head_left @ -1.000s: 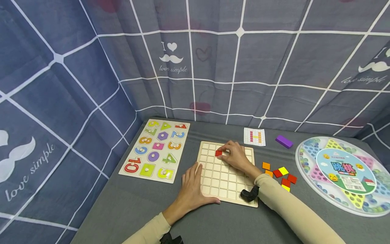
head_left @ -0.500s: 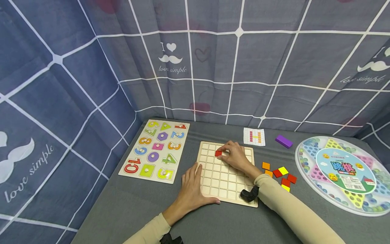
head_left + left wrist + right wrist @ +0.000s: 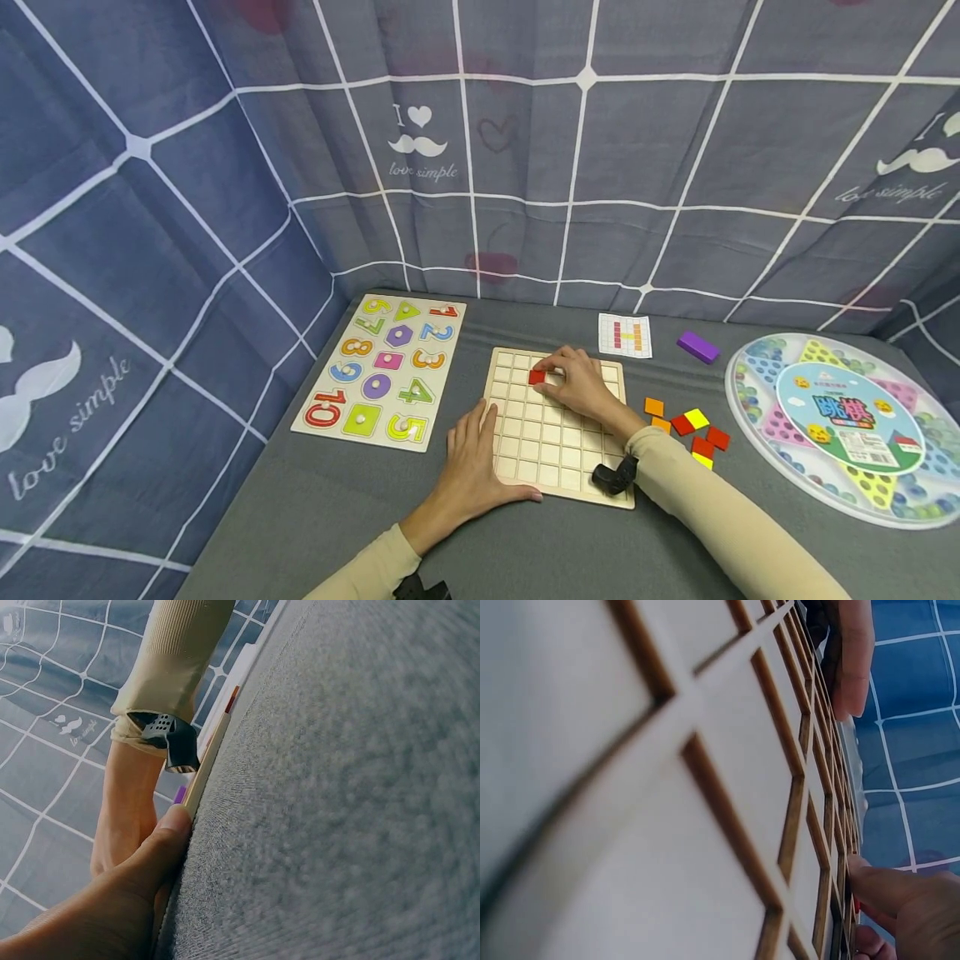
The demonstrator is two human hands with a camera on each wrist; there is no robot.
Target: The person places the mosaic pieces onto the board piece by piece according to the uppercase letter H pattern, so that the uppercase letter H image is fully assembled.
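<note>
A light wooden grid board (image 3: 528, 442) lies flat on the grey cloth. In the head view, my left hand (image 3: 468, 471) steadies it, extended fingers along its left edge and thumb at the near edge. The left wrist view has that thumb (image 3: 172, 829) right at the board's side. Over the far part of the grid, my right hand (image 3: 581, 383) pinches a red square tile (image 3: 536, 377) between thumb and index finger, low over the cells. Only a sliver of the tile shows beside the right hand (image 3: 911, 900) in the right wrist view.
Several loose red, orange and yellow tiles (image 3: 697, 419) lie right of the board. Behind are a pattern card (image 3: 626, 336) and a purple block (image 3: 698, 347). A round game board (image 3: 847, 417) sits far right, a number puzzle (image 3: 386, 371) left. A checked curtain (image 3: 525, 167) encloses the table.
Both hands and the red tile keep their places on the board. The head view shifts only very slightly.
</note>
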